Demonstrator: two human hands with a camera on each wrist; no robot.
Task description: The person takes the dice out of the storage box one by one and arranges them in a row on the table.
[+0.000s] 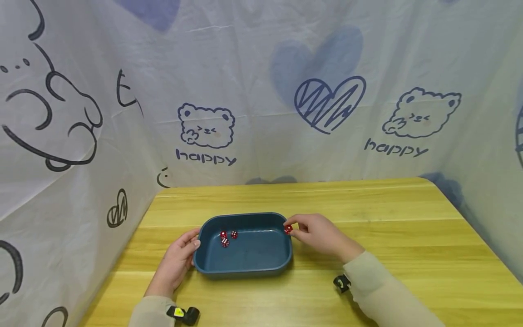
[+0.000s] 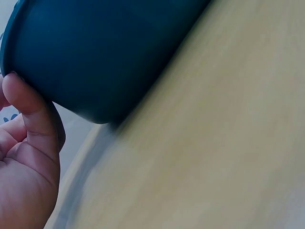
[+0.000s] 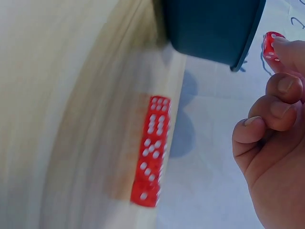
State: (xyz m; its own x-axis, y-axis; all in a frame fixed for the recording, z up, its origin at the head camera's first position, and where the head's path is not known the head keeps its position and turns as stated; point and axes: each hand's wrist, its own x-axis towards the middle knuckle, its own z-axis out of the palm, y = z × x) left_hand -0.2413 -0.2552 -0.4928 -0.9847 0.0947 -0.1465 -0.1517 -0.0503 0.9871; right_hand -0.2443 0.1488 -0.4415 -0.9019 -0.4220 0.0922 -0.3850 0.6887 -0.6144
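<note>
A dark blue rectangular tray (image 1: pixel 250 245) with rounded corners sits on the table. Inside, toward its left end, lie three red dice (image 1: pixel 225 242) with white pips. My left hand (image 1: pixel 175 261) holds the tray's left end; in the left wrist view the thumb (image 2: pixel 26 98) lies against the outer wall near the rim. Above the right rim, my right hand (image 1: pixel 316 232) pinches a red die (image 1: pixel 288 229) between thumb and index finger. That die (image 3: pixel 270 46) also shows in the right wrist view, where the other fingers curl in toward the palm.
In the right wrist view several red dice (image 3: pixel 151 151) stand in a straight row on the table, beside the tray's end; the right hand and arm hide them from the head view. A wood-grain table (image 1: pixel 388 218) meets a printed cloth (image 1: pixel 261 150) at back and sides.
</note>
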